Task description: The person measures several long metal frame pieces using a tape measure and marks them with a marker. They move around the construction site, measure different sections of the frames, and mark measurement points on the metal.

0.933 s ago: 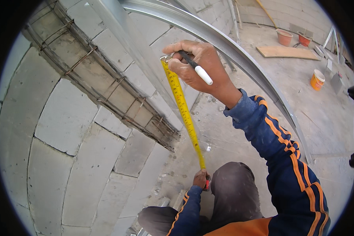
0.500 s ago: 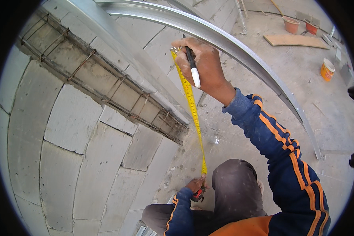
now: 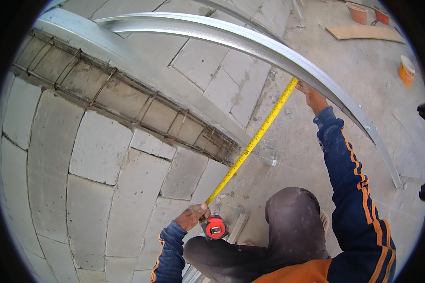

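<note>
A yellow tape measure blade [image 3: 255, 141] is stretched taut on a slant between my two hands. My left hand [image 3: 192, 217], at the block wall's edge, pinches the blade by its red and black case [image 3: 216, 228], which hangs beside the fingers above my knee. Farther off, my right hand [image 3: 312, 97] is closed at the blade's free end, next to a long galvanized metal channel [image 3: 288, 59]. That channel hides some of its fingers. The marker pen is out of sight.
On the left stands a grey block wall [image 3: 99, 146] with a recess of rusty rebar [image 3: 113, 96]. A second metal profile [image 3: 141, 70] slants along it. A wooden board [image 3: 363, 33], an orange-and-white bucket [image 3: 406, 70] and reddish buckets [image 3: 357, 13] lie on the floor at right.
My left hand has moved left and up with the tape case. My right hand has gone right and down to the channel with the blade's end. The marker no longer shows.
</note>
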